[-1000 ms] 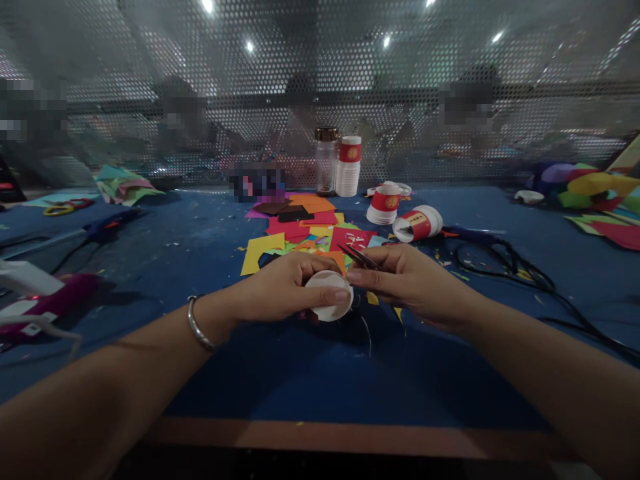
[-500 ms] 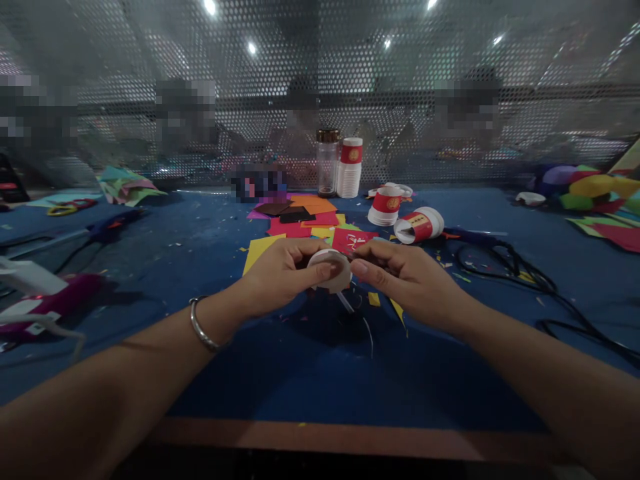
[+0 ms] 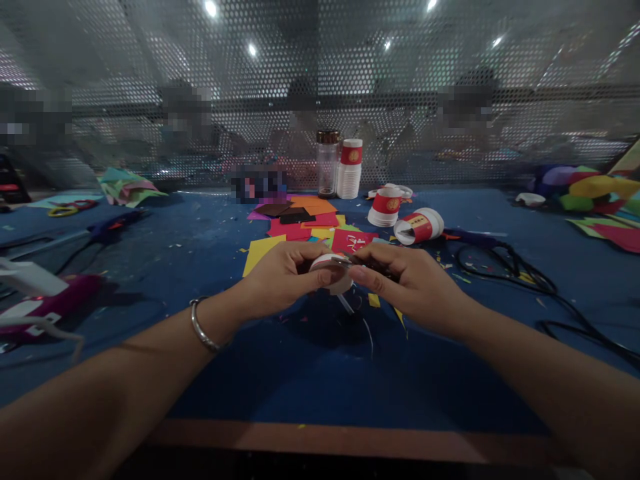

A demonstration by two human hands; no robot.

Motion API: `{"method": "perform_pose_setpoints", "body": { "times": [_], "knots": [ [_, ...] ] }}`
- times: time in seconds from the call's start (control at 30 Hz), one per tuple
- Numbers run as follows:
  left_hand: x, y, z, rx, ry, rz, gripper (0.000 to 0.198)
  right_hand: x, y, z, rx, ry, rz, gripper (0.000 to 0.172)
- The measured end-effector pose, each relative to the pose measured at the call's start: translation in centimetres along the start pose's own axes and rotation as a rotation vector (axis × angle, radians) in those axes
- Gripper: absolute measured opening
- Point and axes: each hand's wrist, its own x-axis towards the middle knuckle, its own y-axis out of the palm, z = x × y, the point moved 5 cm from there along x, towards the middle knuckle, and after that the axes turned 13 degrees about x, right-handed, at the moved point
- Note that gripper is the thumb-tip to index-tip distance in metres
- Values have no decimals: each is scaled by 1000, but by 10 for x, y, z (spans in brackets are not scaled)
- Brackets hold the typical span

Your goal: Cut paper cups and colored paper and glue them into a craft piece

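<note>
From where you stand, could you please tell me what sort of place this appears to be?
Probably a papercraft workspace, perhaps a classroom or workshop: the blue tabletop holds overlapping sheets of brightly coloured paper, small scattered paper scraps and a tall stack of red-and-white paper cups.

The tabletop looks deep blue to me, flecked with bright scraps. The held cup is white; the upright cups wear red bands with gold emblems. Papers run yellow, red, orange, purple, black; the bangle gleams silver, the screen grey and dotted with holes
</note>
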Motion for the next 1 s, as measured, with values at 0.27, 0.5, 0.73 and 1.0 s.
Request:
{"method": "perform_pose_setpoints", "body": {
  "times": [0.27,0.5,0.73,1.0],
  "knots": [
    [0,1,-4,-72,35,-15,21,-3,-1,7,-40,-70,-16,32],
    [-2,5,-4,-126,4,17,14,-6,0,13,-67,-162,-45,28],
    [-2,8,-7,-209,-13,45,14,-8,0,16,-86,-175,-63,30],
    [1,9,-9,-258,-19,96,25,-7,1,18,-135,-191,-75,31]
  ]
}}
